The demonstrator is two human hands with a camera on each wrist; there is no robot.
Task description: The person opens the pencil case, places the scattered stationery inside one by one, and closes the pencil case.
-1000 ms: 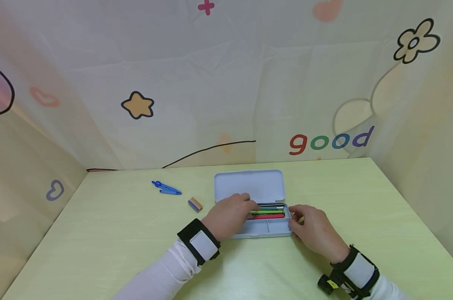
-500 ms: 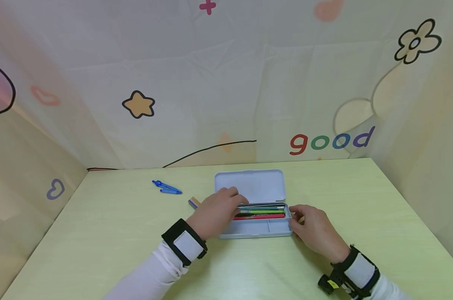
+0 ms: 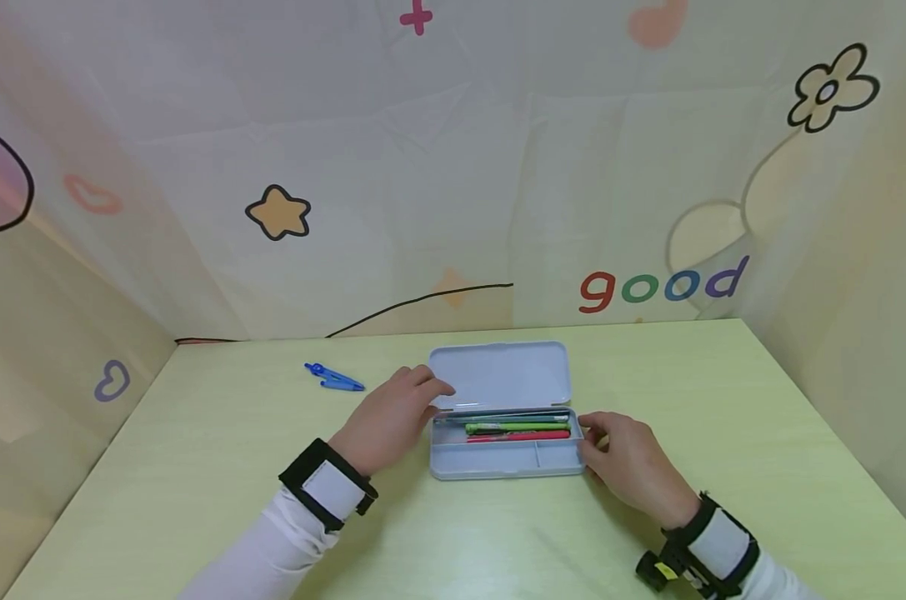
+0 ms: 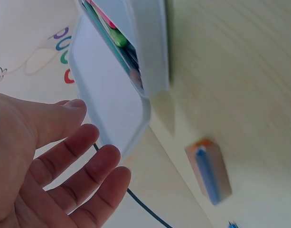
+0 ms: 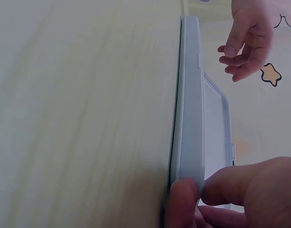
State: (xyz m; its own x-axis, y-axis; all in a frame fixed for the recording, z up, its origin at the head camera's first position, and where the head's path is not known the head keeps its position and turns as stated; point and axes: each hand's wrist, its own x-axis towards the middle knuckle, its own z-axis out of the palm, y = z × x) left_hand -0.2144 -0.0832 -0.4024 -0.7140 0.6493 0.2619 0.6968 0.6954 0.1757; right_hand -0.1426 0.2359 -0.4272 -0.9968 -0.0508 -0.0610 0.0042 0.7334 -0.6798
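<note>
A pale blue pencil case (image 3: 483, 461) lies with its lid (image 3: 500, 372) folded back. Its rear compartment holds a green pen (image 3: 516, 427), a red pen (image 3: 518, 436) and dark pencils; the front compartments show bare bottoms. My left hand (image 3: 392, 417) hovers by the case's left end, fingers loosely bent around nothing, as the left wrist view (image 4: 55, 166) also shows. Thumb and fingers of my right hand (image 3: 633, 458) hold the case's right end; in the right wrist view they pinch its corner wall (image 5: 190, 156).
A blue drawing compass (image 3: 335, 377) lies at the back left of the table (image 3: 220, 467). A small tan-and-blue block (image 4: 209, 172), resembling an eraser, sits near the case; my left hand hides it in the head view. A printed cloth (image 3: 392, 167) hangs behind.
My left hand has drawn back leftward from over the pens to beside the case, uncovering the pens' left ends and covering the small block. My right hand stays put.
</note>
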